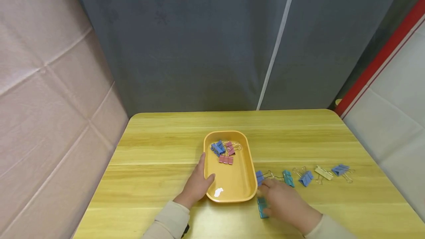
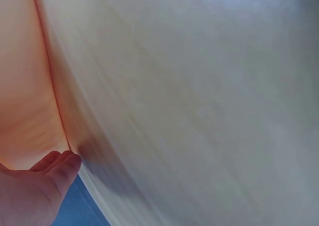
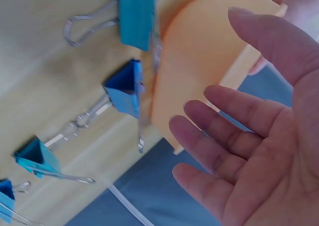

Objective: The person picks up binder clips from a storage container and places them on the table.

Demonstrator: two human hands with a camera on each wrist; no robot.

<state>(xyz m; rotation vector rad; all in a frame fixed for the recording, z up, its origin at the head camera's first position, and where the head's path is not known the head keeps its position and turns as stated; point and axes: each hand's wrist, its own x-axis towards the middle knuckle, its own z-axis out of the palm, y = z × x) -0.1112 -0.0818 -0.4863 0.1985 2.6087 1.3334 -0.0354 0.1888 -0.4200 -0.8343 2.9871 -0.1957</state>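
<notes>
An orange tray [image 1: 232,180] sits mid-table with blue binder clips [image 1: 217,148] and pink binder clips [image 1: 226,159] toward its far end. My left hand [image 1: 196,183] grips its left side, thumb over the rim and fingers along the outer wall. In the left wrist view, fingertips [image 2: 70,161] meet the tray's edge. My right hand [image 1: 285,200] hovers by the tray's near right corner, over several loose clips. Its fingers are spread and hold nothing in the right wrist view. Close by are a teal binder clip [image 1: 262,208] and a blue binder clip [image 1: 259,177], partly hidden by the hand.
To the right, a row holds another teal clip [image 1: 288,178], a blue clip [image 1: 306,178], a pale yellow clip [image 1: 323,173] and a further blue clip [image 1: 340,169]. A dark grey curtain [image 1: 199,47] rises behind the wooden table [image 1: 149,180].
</notes>
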